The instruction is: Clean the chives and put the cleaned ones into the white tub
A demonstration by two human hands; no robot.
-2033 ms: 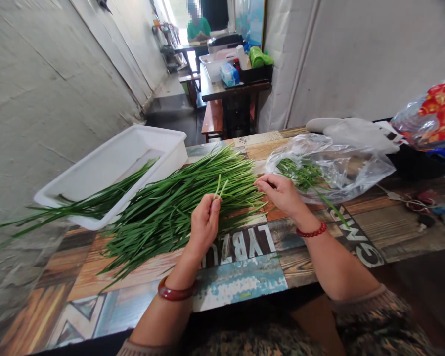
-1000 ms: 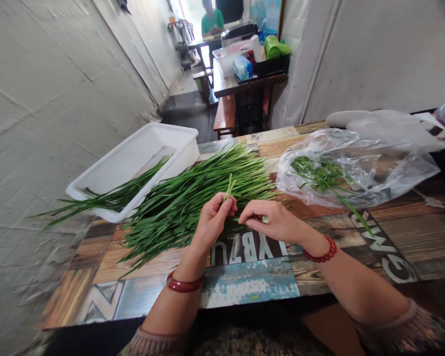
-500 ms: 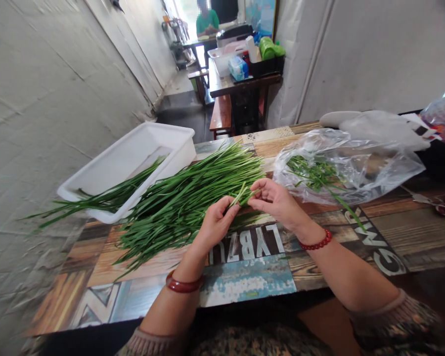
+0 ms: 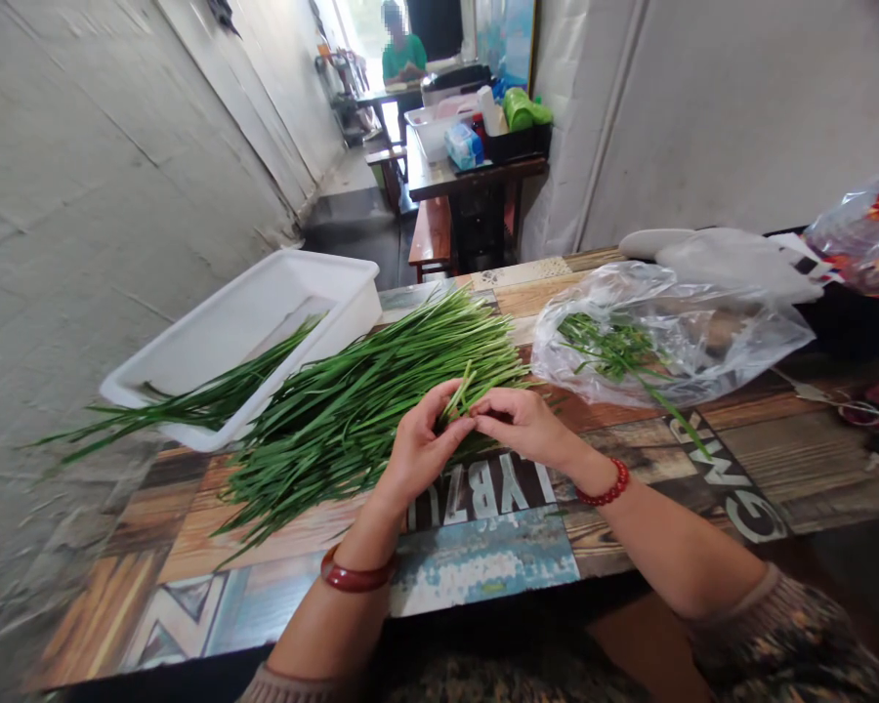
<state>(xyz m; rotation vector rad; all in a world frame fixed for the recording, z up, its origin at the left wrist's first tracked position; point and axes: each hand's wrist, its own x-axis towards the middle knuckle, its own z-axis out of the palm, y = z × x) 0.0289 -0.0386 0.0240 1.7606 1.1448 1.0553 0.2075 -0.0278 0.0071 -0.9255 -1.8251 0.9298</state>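
Observation:
A few garlic chives (image 4: 463, 383) stick up pale-ended from my left hand (image 4: 419, 444), which is closed round them. The thumb and fingers of my right hand (image 4: 531, 422) pinch together at those chives, right against my left thumb; the exact spot they grip is partly hidden. Under and behind both hands spreads a big pile of garlic chives (image 4: 366, 376), green leaves to the left and pale stem ends to the right. More chives (image 4: 253, 383) lie in a white plastic bin (image 4: 357, 310) at the left, their leaf tips hanging over its rim.
A clear plastic bag (image 4: 739, 351) with green trimmings (image 4: 607, 340) lies on the patterned wooden table (image 4: 483, 561) at the right. Behind it are a white bag (image 4: 739, 259) and a colourful package (image 4: 871, 234). Farther off stand a loaded table (image 4: 461, 181), a bench (image 4: 431, 234) and a person in green (image 4: 404, 61).
My right hand has moved left and down, so its fingertips now meet my left hand at the held chives. The camera view has shifted slightly.

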